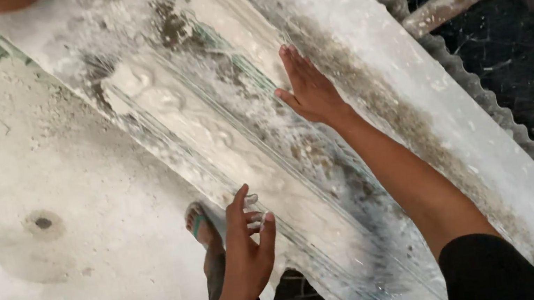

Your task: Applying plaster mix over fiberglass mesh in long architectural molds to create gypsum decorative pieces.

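Right hand lies flat, fingers straight, on the long white moulded slab; left hand hovers loosely spread at its near edge, dusty floor open to the left

We see no packages, labels, signs or screens anywhere in this view
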